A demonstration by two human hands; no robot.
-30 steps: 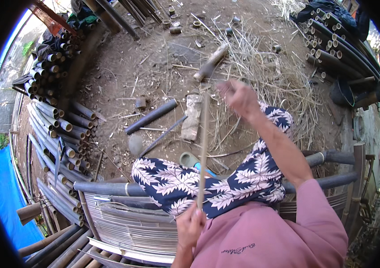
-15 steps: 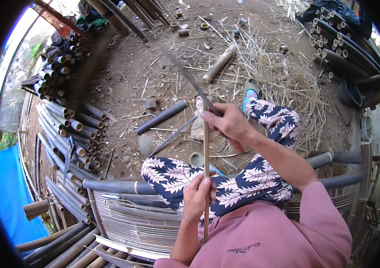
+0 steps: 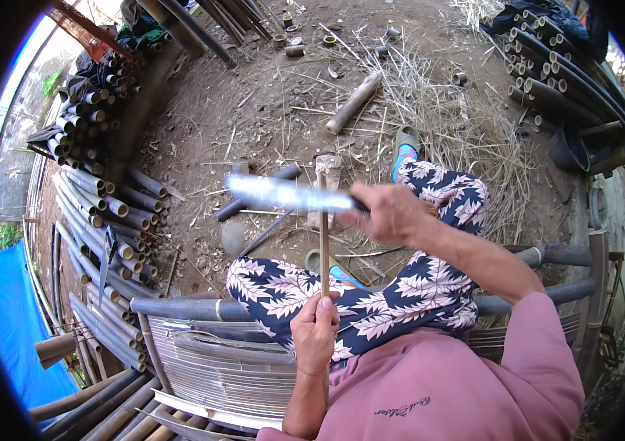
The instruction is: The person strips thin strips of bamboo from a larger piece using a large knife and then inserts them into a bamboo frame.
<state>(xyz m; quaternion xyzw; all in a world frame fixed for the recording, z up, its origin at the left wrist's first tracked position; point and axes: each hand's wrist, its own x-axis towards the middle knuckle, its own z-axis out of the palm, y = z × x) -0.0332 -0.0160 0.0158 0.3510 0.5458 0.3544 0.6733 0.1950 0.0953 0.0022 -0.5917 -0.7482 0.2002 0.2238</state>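
Observation:
My left hand (image 3: 315, 329) is closed around a narrow bamboo strip (image 3: 324, 253), its thumb lying along the strip. The strip runs lengthwise away from my body, its far end near a pale wooden block (image 3: 332, 170) on the ground. In my right hand (image 3: 393, 213) is the dark handle of a machete (image 3: 283, 195). Its bright blade, smeared by motion, points left and crosses over the strip close to its far end. Whether blade and strip touch, I cannot tell.
I sit on a bamboo bench (image 3: 195, 309). Cut bamboo poles (image 3: 118, 242) are stacked at left, more poles (image 3: 548, 73) at far right. Shavings (image 3: 437, 95), a short log (image 3: 354, 103) and a dark bamboo piece (image 3: 283, 174) litter the dirt. A blue tarp (image 3: 15, 316) lies far left.
The machete has swung from pointing away, up and left, to lying across leftward, its blade now shining. My right hand has shifted slightly right and nearer; my left hand is slightly nearer.

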